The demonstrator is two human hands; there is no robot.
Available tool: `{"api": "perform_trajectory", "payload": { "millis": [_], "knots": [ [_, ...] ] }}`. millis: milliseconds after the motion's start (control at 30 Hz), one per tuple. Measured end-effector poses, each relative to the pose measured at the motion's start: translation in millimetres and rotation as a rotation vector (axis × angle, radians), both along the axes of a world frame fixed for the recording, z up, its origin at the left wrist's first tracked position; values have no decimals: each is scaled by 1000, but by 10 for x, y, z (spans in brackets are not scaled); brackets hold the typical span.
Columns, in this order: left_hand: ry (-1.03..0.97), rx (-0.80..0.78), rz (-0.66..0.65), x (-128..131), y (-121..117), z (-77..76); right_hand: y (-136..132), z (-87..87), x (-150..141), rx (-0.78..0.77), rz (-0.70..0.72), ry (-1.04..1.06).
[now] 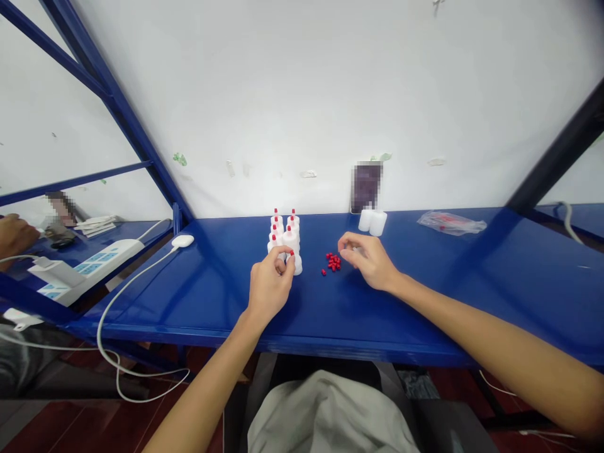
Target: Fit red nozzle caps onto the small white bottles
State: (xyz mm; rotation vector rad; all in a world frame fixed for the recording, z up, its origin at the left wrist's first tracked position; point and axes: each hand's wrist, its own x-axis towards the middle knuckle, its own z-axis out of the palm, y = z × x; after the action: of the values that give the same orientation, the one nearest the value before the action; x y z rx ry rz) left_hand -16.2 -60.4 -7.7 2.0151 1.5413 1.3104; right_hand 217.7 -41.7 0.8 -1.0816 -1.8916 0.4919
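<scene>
Small white bottles with red tips (290, 238) stand upright in two columns on the blue table. My left hand (270, 283) is at the near end of these columns, its thumb and index finger closed at the red tip of the nearest white bottle (297, 264). Part of that group is hidden behind the hand. To the right lies a loose pile of small red caps (334, 262). Just beyond the pile, my right hand (370, 261) hovers with curled fingers, thumb and index fingertips together; what they hold, if anything, cannot be made out.
Two plain white containers (377, 223) stand near the wall, by a dark blurred-out panel (367, 187). A clear plastic bag (452, 223) with something red inside lies right. At left are a white puck on a cable (182, 241), a power strip (101, 264) and another person's hand (16, 236).
</scene>
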Motion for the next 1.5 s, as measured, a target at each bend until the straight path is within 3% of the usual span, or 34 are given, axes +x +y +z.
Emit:
{"api": "perform_trajectory", "payload": {
  "millis": [133, 267, 333, 500, 700, 800, 933, 1033, 1267, 1500],
  "knots": [
    [212, -2, 50, 4, 60, -24, 40, -33, 29, -40, 20, 52],
    [290, 1, 67, 14, 36, -54, 92, -44, 35, -98, -31, 47],
    [311, 46, 18, 37, -16, -76, 105, -47, 34, -141, -46, 62],
    [555, 77, -251, 167, -74, -85, 109, -87, 23, -169, 5, 68],
    [685, 17, -296, 308, 71, -52, 68, -83, -42, -245, 210, 137],
    [545, 56, -315, 342, 66, -51, 33, -44, -69, -263, 259, 177],
    [74, 118, -360, 413, -10, -11, -34, -9, -85, -279, 313, 215],
    [-120, 64, -398, 483, -36, 28, -85, -5, -81, -272, 377, 167],
    [-97, 40, -430, 539, -57, 22, -148, 32, -71, -92, 353, -138],
    [-63, -107, -489, 555, -151, -28, -246, 98, -108, -47, 288, -184]
  ]
}}
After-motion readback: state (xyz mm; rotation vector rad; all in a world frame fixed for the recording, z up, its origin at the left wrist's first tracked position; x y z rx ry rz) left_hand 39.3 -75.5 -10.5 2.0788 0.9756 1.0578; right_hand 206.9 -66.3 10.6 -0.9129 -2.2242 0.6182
